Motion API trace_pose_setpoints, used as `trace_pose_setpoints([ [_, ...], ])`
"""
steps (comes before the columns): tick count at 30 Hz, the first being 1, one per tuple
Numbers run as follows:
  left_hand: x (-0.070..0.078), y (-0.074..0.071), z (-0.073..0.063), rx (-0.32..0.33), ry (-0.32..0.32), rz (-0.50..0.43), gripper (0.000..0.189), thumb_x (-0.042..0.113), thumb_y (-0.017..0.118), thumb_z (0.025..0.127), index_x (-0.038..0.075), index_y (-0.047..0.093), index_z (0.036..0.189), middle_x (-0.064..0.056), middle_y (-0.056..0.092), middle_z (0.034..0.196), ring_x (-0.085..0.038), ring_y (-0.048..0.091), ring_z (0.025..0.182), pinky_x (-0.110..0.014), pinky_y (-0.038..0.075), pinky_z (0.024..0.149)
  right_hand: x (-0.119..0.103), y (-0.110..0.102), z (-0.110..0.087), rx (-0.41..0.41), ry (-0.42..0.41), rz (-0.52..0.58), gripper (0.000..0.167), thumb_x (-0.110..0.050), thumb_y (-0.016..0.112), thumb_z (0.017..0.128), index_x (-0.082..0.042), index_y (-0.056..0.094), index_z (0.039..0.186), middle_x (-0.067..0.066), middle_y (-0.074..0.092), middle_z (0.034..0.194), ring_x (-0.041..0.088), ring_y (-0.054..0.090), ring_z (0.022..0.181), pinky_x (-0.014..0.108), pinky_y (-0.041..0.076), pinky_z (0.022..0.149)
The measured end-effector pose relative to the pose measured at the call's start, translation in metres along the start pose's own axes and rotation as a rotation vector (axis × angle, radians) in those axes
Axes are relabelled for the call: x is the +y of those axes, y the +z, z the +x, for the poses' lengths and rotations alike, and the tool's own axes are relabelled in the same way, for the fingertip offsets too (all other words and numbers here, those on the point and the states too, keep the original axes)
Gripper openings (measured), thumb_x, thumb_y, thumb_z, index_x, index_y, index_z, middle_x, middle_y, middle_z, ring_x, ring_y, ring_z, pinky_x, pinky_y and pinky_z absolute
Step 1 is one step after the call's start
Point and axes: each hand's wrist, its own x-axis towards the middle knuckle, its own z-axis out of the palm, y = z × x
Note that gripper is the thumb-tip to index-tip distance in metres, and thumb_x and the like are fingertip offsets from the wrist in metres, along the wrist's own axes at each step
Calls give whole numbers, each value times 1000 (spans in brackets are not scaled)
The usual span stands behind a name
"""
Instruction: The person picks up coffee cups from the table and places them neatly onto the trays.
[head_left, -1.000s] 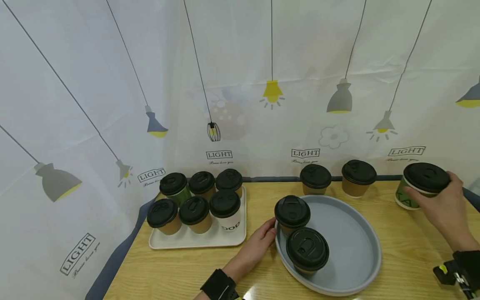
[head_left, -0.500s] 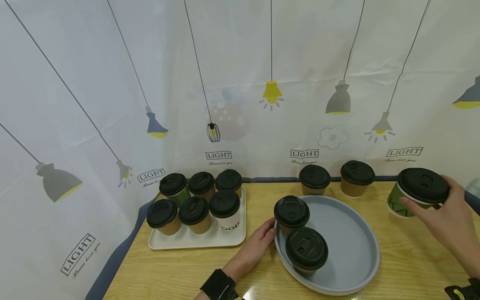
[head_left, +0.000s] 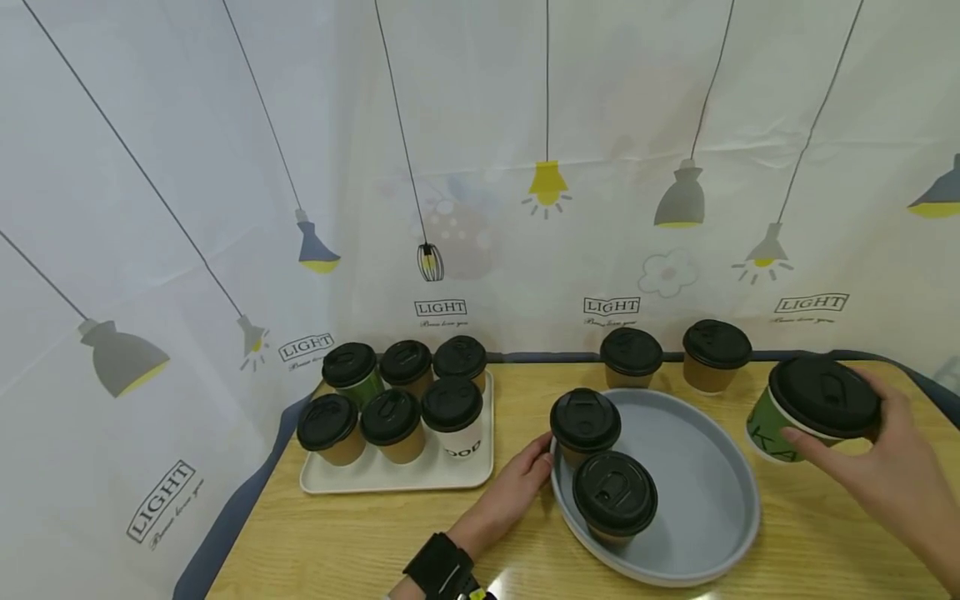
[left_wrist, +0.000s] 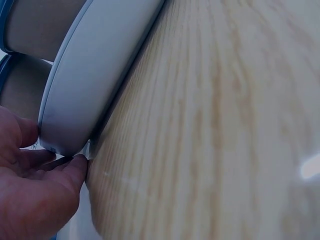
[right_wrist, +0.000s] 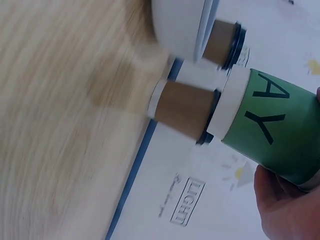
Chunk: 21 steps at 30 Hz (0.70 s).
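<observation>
My right hand (head_left: 892, 467) grips a green paper coffee cup (head_left: 774, 425) with a black lid, thumb on the near side. In the right wrist view the green cup (right_wrist: 277, 125) is off the table, dark letters on its sleeve. My left hand (head_left: 512, 492) holds the left edge of a round grey-blue tray (head_left: 697, 575); in the left wrist view the fingers (left_wrist: 75, 170) meet its rim and underside. Two brown lidded cups, one behind (head_left: 585, 421) and one in front (head_left: 615, 496), stand on the tray's left side.
A white rectangular tray (head_left: 397, 482) at the left bears several lidded cups in two rows. Behind the round tray stand two brown cups, one left (head_left: 632, 358) and one right (head_left: 716, 357), near the printed curtain (head_left: 487, 167) at the table's back edge.
My right hand has carried the green cup leftward and nearer, from the back right towards the round tray's right side. The left hand has stayed at the tray's edge.
</observation>
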Motion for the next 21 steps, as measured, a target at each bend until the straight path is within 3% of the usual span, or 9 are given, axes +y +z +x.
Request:
trace_pose_setpoints([
  [4, -2, 0, 1, -3, -5, 1, 54, 34, 38, 114, 10, 33, 162, -9, 35, 165, -25, 31, 152, -45, 30, 122, -12, 6, -16, -72, 97, -57, 107, -26, 83, 91, -3, 9, 165, 39, 27, 156, 40, 40, 143, 40, 30, 121],
  [6, -2, -1, 1, -4, -6, 2, 54, 33, 38, 114, 10, 33, 162, -10, 34, 165, -26, 30, 153, -45, 30, 122, -17, 9, -23, -95, 109, -80, 110, -29, 83, 90, -4, 7, 165, 41, 27, 155, 61, 38, 133, 41, 34, 118],
  [7, -3, -1, 2, -4, -5, 4, 54, 33, 37, 114, 9, 32, 162, -11, 34, 165, -27, 30, 153, -46, 30, 122, -19, 10, -25, -99, 101, -84, 110, -28, 84, 89, -4, 8, 165, 40, 30, 154, 60, 41, 129, 37, 38, 114],
  [10, -3, -1, 2, -5, 2, 12, 54, 31, 36, 114, 7, 31, 162, -13, 33, 166, -28, 30, 153, -46, 30, 122, -22, 12, -32, -95, 39, -94, 110, -25, 88, 85, -7, 14, 165, 36, 40, 148, 20, 54, 122, 7, 35, 86],
  [12, -3, -1, 3, -2, 12, 19, 54, 30, 37, 114, 6, 32, 162, -14, 34, 165, -29, 30, 153, -46, 31, 121, -23, 14, -37, -98, 1, -91, 111, -21, 91, 81, -13, 18, 165, 32, 44, 146, -4, 47, 114, 9, 33, 78],
  [14, -3, -1, 3, -3, 16, 24, 53, 29, 37, 114, 6, 32, 162, -14, 34, 165, -29, 30, 152, -45, 31, 121, -25, 17, -42, -124, -15, -89, 114, -19, 93, 79, -15, 19, 165, 32, 45, 145, -3, 48, 113, 24, 43, 90],
  [18, -3, -1, 3, -8, 19, 23, 53, 28, 37, 114, 4, 32, 162, -15, 34, 165, -29, 31, 152, -45, 33, 121, -31, 25, -53, -243, 15, -95, 120, -24, 93, 79, -17, 13, 167, 34, 41, 149, 43, 50, 123, 69, 43, 86],
  [19, -3, -1, 3, -11, 10, 15, 53, 28, 37, 114, 5, 31, 162, -14, 34, 165, -28, 30, 152, -44, 33, 121, -32, 28, -55, -271, 8, -90, 120, -24, 93, 78, -16, 12, 167, 34, 41, 149, 53, 47, 121, 75, 41, 84],
  [21, -4, -1, 3, -17, 8, 5, 53, 29, 37, 114, 5, 31, 162, -14, 33, 166, -28, 30, 153, -44, 33, 121, -32, 32, -60, -300, -30, -82, 121, -22, 94, 76, -17, 14, 167, 29, 43, 150, 44, 47, 129, 68, 45, 91],
])
